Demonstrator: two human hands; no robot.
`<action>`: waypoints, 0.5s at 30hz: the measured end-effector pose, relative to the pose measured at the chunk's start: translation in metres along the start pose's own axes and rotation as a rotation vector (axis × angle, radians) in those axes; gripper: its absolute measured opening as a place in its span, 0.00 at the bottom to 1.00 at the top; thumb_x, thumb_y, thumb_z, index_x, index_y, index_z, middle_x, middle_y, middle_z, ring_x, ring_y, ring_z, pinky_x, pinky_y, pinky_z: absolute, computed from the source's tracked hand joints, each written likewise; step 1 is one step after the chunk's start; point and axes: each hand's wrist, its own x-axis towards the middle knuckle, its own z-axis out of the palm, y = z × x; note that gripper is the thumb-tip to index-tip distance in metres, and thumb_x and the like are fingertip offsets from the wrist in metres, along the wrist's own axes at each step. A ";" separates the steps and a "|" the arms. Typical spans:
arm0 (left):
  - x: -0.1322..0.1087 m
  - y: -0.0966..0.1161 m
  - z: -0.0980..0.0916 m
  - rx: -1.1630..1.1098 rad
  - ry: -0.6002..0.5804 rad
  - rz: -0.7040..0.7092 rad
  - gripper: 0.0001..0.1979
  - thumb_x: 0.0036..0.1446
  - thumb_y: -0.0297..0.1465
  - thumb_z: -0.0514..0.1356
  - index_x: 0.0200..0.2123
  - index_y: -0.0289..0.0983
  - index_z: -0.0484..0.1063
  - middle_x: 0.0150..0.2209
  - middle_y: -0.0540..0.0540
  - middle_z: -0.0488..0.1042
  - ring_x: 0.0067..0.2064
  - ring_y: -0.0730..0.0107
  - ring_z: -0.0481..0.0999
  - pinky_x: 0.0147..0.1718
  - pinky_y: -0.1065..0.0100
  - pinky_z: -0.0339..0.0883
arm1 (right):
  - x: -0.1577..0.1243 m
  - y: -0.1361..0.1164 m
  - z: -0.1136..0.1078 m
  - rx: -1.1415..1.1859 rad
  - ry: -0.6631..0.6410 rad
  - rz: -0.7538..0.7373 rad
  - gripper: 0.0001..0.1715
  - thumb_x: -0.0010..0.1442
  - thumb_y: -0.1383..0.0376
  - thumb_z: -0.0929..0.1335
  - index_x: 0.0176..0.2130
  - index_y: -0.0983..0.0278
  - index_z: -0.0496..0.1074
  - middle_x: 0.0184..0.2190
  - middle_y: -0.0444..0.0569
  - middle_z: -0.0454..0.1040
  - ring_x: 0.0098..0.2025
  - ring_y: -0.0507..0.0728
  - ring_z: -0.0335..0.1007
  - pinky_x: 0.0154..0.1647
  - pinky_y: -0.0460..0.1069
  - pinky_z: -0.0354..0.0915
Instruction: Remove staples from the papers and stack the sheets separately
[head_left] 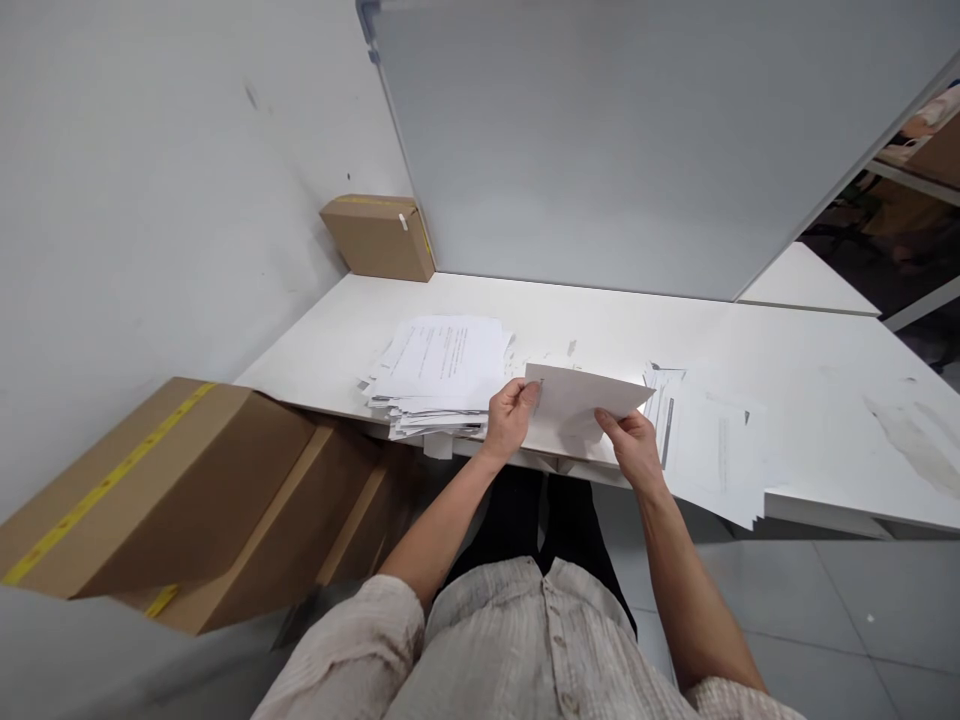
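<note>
A white sheet of paper [574, 400] is held up, tilted, above the front edge of the white desk [600, 325]. My left hand [511, 415] pinches its left edge between thumb and fingers. On its right side, my right hand [634, 445] is closed on the paper with the thumb on top. To the left lies a thick, uneven stack of printed papers [442, 365], some sticking out past the desk's front edge. A lower, fanned pile of papers [709, 450] rests at the right, close to my right hand; its front corner overhangs the edge.
A small cardboard box [382, 240] stands at the desk's back left corner. Larger cardboard boxes [150, 480] with yellow tape are stacked at the left, beside the desk. A grey-white board [600, 140] rises along the back. Shelving [919, 185] shows at the far right.
</note>
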 end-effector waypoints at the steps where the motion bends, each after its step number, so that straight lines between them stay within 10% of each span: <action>1: 0.000 0.002 0.000 -0.007 -0.001 -0.001 0.17 0.53 0.44 0.55 0.24 0.35 0.64 0.20 0.54 0.56 0.24 0.78 0.54 0.24 0.74 0.53 | 0.000 -0.001 0.000 -0.005 -0.010 -0.003 0.17 0.48 0.58 0.70 0.39 0.61 0.74 0.40 0.47 0.76 0.44 0.59 0.70 0.45 0.54 0.63; 15: -0.006 0.002 0.006 -0.300 -0.040 -0.314 0.18 0.49 0.44 0.59 0.22 0.35 0.62 0.20 0.54 0.58 0.22 0.81 0.58 0.22 0.75 0.56 | -0.031 -0.023 -0.016 -0.231 -0.045 0.099 0.18 0.50 0.54 0.68 0.37 0.64 0.72 0.33 0.50 0.76 0.33 0.59 0.69 0.28 0.49 0.64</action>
